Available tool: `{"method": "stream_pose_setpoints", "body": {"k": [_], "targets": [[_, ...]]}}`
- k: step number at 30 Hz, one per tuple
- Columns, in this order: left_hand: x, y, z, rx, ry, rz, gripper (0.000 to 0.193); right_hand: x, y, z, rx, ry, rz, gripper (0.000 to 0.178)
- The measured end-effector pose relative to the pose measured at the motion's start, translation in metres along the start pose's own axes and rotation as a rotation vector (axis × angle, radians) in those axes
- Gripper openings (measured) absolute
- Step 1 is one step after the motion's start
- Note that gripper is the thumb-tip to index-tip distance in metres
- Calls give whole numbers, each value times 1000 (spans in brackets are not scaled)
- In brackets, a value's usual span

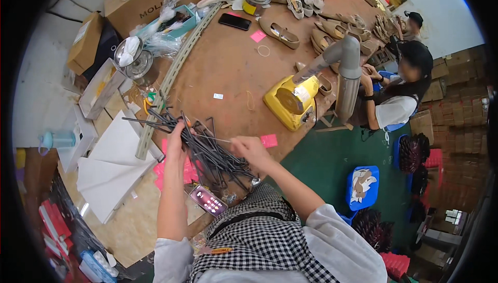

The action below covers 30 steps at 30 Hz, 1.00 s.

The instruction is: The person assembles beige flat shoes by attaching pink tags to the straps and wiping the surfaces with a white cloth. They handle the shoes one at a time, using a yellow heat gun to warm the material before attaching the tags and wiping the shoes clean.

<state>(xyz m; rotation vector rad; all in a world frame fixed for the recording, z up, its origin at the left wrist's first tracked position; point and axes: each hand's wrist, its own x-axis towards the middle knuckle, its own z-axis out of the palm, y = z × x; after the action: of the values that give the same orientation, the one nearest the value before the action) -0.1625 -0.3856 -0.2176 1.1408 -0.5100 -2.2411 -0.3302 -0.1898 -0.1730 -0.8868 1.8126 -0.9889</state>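
A bundle of thin dark strips (215, 157), some with hooked ends, lies across the near edge of the table. My left hand (175, 140) is closed around its upper left part, with strip ends poking out past the fingers. A thin pale strand (215, 138) runs from the bundle to my right hand (251, 150), whose fingers are pinched on it. Whether the strand is a rubber band or a string, I cannot tell. Pink paper pieces (268, 140) lie beside my right hand and under the bundle.
A phone with a lit screen (208, 200) rests at the table's near edge. Ahead right stands a yellow machine (293, 101) with a grey pipe (348, 75). A slotted metal strip (174, 75) runs along the left. Tan shoes (280, 32) lie farther back; a co-worker (399, 85) sits right.
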Motion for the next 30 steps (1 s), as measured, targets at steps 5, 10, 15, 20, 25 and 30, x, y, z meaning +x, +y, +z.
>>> {"method": "stream_pose_setpoints", "body": {"k": [5,10,15,20,25,30], "targets": [[-9,43,24,286,21,160,17,-49,66,-29,-35,145,28,35],[-14,60,40,495,-12,413,21,-140,115,-64,66,157,382,36],[-7,25,57,1424,-281,865,43,-212,174,-72,-26,254,581,39],[14,-33,25,2162,-792,925,25,-265,205,-62,-291,300,652,39],[20,-77,-17,2489,-1061,835,34,-346,264,-47,-330,294,789,40],[-3,-51,-33,2355,-811,1080,53,-433,319,-41,-368,425,1060,27]]}}
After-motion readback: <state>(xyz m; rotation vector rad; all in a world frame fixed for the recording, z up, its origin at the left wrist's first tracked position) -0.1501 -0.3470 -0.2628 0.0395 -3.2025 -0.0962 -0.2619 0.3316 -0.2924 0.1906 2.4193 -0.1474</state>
